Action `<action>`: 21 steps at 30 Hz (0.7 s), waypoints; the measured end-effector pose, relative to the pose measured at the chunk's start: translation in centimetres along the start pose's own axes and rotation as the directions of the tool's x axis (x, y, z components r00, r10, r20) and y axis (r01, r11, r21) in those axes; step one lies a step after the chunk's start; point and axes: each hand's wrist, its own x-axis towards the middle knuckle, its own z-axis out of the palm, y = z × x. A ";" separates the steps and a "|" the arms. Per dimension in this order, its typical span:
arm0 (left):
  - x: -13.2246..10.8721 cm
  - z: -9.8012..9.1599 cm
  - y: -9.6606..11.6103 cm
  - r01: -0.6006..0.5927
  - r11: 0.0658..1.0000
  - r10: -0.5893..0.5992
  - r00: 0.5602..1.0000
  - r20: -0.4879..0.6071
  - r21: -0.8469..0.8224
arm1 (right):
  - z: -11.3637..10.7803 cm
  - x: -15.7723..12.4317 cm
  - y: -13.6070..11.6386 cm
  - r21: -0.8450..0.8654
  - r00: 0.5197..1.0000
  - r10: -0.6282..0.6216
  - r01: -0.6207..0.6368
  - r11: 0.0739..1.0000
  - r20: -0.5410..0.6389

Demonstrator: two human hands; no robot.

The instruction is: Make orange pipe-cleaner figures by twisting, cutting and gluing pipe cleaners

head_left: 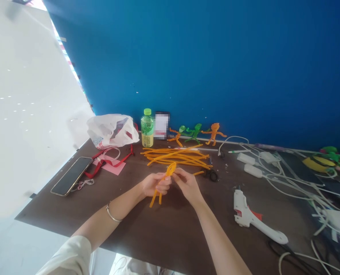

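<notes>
In the middle of the head view, my left hand (158, 184) is closed around an orange pipe cleaner (171, 169). Its upper part is bent into a loop, and two loose ends hang below my fingers. My right hand (186, 183) pinches at the loop's right side, thumb and forefinger together. Behind both hands lies a pile of straight orange pipe cleaners (175, 156). Against the blue wall stand small pipe cleaner figures: a green one (196, 133), an orange one (215, 133) and another orange one (177, 136) with a green-and-white head.
A white glue gun (246, 214) lies at right, near tangled white cables (290, 179). At left are a phone (72, 175), pink paper (116, 168), a red strap (101, 162) and a plastic bag (112, 130). A green-capped bottle (147, 130) stands at the back.
</notes>
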 end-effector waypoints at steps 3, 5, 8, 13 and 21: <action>0.1 0.2 0.1 0.003 1.000 -0.003 1.000 -0.011 -0.008 | 0.2 -0.1 -0.2 0.036 0.999 0.021 -0.020 0.999 -0.048; 0.2 0.3 0.1 -0.026 1.000 0.026 0.998 -0.053 0.005 | 0.3 -0.2 -0.2 0.070 0.996 0.038 -0.033 0.997 -0.078; 0.5 0.2 0.1 -0.088 0.996 0.091 0.986 -0.140 0.033 | 0.3 -0.3 0.1 0.094 0.991 0.075 -0.065 0.994 -0.112; 0.9 0.3 -0.1 -0.166 0.977 0.193 0.953 -0.234 0.132 | 0.5 -0.2 0.8 0.115 0.979 0.129 -0.111 0.987 -0.160; 1.2 0.6 -0.8 -0.331 0.788 0.533 0.789 -0.306 0.519 | 0.6 -0.2 0.8 0.097 0.973 0.111 -0.093 0.991 -0.204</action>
